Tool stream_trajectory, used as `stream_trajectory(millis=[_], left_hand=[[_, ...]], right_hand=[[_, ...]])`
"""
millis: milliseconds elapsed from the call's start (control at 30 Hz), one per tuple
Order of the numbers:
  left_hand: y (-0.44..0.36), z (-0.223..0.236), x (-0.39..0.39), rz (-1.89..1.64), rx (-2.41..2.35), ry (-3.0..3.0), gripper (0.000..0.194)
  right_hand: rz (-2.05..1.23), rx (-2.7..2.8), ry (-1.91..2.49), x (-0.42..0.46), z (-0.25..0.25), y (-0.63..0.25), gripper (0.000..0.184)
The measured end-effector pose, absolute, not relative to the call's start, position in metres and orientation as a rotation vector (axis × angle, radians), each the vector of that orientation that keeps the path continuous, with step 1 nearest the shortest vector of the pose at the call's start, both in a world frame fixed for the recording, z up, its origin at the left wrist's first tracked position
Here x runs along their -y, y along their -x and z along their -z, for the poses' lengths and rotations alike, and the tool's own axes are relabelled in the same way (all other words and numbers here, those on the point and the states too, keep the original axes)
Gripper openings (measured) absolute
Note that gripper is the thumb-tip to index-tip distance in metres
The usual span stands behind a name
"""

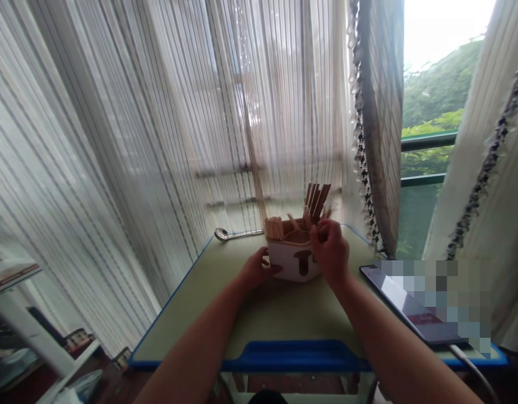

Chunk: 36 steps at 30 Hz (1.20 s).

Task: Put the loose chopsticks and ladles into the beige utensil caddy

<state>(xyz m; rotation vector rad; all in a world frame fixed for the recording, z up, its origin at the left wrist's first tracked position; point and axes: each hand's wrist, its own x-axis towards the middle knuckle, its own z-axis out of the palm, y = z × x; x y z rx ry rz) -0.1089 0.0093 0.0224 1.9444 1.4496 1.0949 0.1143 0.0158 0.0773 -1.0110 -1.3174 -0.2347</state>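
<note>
A white box-shaped utensil holder (285,258) with a tan rim and a dark cutout on its front stands on the desk. Its left compartment is packed with thin light wooden sticks (274,228). Brown chopsticks (318,197) rise from the back right, and a few paler sticks lean near the middle. My left hand (258,269) grips the holder's lower left corner, thumb along the front. At the right rim, my right hand (333,247) has its fingers pinched together beside the sticks. What lies between those fingers is too blurred to make out.
The pale green desk (192,314) has a blue edge. A metal slotted spoon (222,234) lies at the back left. On the right rests a large phone or tablet (404,300) with a white cable (469,359). Striped curtains (166,112) hang close behind.
</note>
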Motion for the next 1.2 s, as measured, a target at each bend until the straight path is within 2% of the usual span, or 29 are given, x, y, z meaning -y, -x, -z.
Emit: stream_trajectory(millis=[167, 300, 467, 600, 867, 1067, 1200], left_hand=[[0.127, -0.025, -0.014, -1.131, -1.51, -2.12, 0.042], [0.134, -0.024, -0.018, -1.169, -1.579, -2.103, 0.037], [0.137, -0.017, -0.027, -0.94, -1.715, -2.313, 0.051], [0.145, -0.013, -0.036, -0.785, -2.108, -2.319, 0.058], [0.143, -0.005, -0.046, -0.499, -2.444, -2.136, 0.036], [0.143, -0.008, -0.058, -0.437, -2.47, -2.102, 0.038], [0.149, -0.012, -0.077, -0.466, -2.488, -2.081, 0.047]], right_hand=[[0.399, 1.769, 0.725, 0.0, -0.075, -0.107, 0.014], [0.462, 2.086, 0.661, 0.012, -0.067, -0.088, 0.02], [0.422, 2.181, 0.907, 0.009, -0.058, -0.072, 0.027], [0.381, 2.221, 1.001, 0.005, -0.059, -0.074, 0.023], [0.25, 2.232, 0.995, 0.004, -0.051, -0.071, 0.026], [0.208, 2.227, 0.992, -0.002, -0.046, -0.07, 0.024], [0.209, 2.241, 1.048, -0.004, -0.044, -0.069, 0.022]])
